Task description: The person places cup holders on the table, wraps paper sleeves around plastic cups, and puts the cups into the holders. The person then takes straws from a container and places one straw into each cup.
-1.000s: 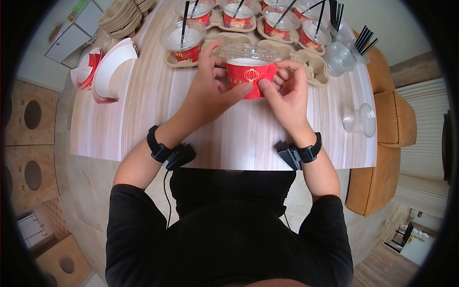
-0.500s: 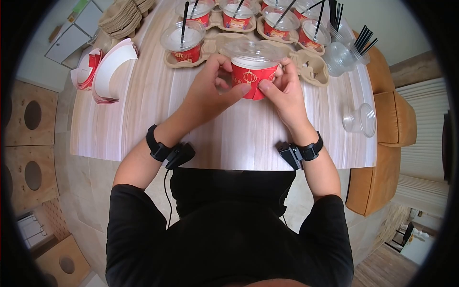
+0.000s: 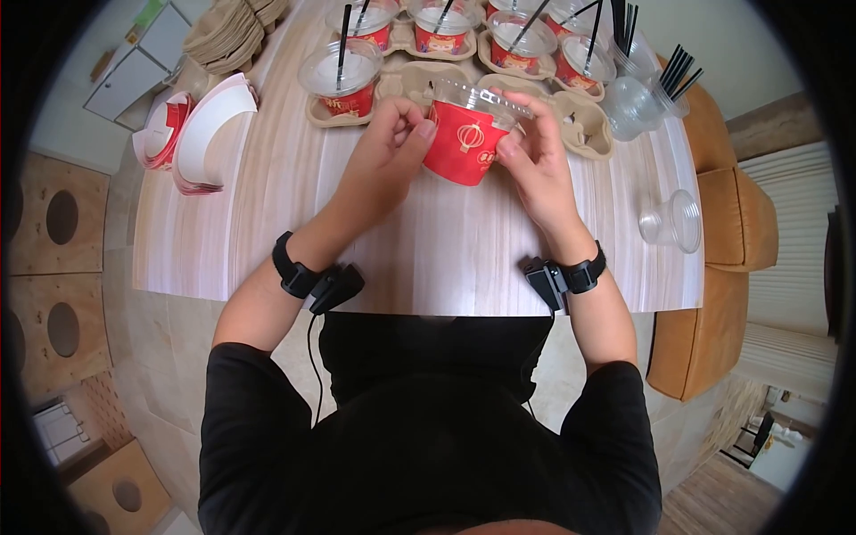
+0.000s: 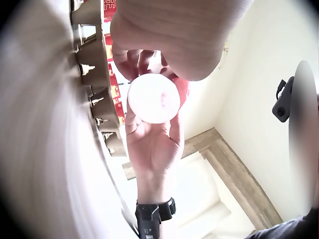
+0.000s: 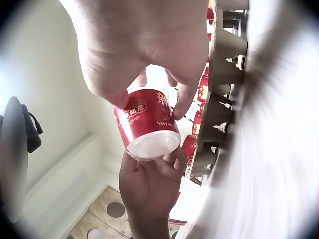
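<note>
A plastic cup in a red paper sleeve with a gold lantern print is held above the table, tilted. Its clear lid is on top. My right hand grips the cup's right side, thumb on the front and fingers behind. At the left edge, my left hand pinches with thumb and curled fingers. The left wrist view shows the cup's round pale base between both hands. Red sleeve and gold lettering show on the cup in the right wrist view.
Lidded red cups with black straws stand in pulp carriers at the back. Stacked carriers and curved paper sleeves lie left. At right are straws, nested clear cups and a clear cup on its side.
The cup has turned and tilted in my hands, its lid now slanting down to the right. My left thumb has moved from the cup's front to its left edge.
</note>
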### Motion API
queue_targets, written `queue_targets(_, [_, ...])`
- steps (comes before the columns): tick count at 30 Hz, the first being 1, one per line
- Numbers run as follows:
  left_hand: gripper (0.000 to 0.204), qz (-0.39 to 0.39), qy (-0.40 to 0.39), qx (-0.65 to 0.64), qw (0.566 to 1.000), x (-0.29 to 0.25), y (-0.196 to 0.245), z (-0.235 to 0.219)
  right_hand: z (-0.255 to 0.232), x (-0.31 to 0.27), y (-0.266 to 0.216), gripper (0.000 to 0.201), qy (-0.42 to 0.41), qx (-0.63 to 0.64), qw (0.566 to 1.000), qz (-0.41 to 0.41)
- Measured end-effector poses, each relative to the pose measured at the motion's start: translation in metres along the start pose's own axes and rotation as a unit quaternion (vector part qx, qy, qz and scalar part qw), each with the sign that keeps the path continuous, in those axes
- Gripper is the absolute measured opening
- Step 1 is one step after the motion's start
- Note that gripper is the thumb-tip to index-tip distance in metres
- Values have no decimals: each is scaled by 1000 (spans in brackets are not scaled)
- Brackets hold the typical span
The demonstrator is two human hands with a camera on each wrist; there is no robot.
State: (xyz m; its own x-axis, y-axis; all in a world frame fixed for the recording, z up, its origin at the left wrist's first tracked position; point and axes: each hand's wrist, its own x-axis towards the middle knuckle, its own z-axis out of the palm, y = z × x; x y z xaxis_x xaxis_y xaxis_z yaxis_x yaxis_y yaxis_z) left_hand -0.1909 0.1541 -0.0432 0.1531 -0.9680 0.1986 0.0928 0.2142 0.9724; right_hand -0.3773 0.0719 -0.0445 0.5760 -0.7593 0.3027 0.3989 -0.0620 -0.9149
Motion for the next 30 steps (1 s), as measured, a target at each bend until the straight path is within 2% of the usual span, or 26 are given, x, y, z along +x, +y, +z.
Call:
queue_targets(2, [18, -4, -18, 8, 1000, 0, -1, 1, 3, 0, 0, 51, -8, -17, 1000, -20])
queue_targets(4, [17, -64, -28, -15, 997, -2, -4, 7, 6, -2, 0, 41, -14, -52, 996, -65])
queue_targets(8, [20, -106, -44, 19, 993, -2, -5, 4, -7, 0, 5, 40, -10, -8, 999, -46])
queue_targets(10, [25, -130, -18, -189, 973, 1, -10, 6, -10, -1, 0, 45, -40, 59, 997, 34])
queue_targets(14, [32, -165, -30, -252, 953, 0, -4, 9, -5, -4, 2, 50, -38, 144, 985, 84])
queue_targets(16, [39, -178, -83, -300, 933, 0, -8, 3, -5, -4, -1, 51, -56, 186, 975, 111])
queue_targets(19, [41, -208, -105, -328, 916, -2, -10, 3, -7, -4, 4, 52, -67, 208, 969, 112])
queue_targets(23, [43, -189, -93, -286, 935, 0, -20, 4, -4, -6, -1, 51, -93, 160, 977, 111])
queue_targets(25, [39, -150, -78, -174, 970, -1, -19, 5, -2, -4, 1, 52, -118, 78, 986, 83])
queue_targets(26, [41, -164, -78, -162, 970, 0, -18, 4, -1, -5, 0, 52, -128, 76, 985, 85])
queue_targets(27, [41, -157, -68, -164, 971, 0, -21, 4, 0, -6, -1, 53, -110, 70, 988, 81])
queue_targets(29, [42, -171, -50, -254, 951, 1, -34, 5, 1, -6, -3, 54, -101, 60, 990, 78])
queue_targets(30, [31, -183, -16, -261, 948, 2, -40, 7, 0, -7, -5, 53, -76, 77, 992, 60])
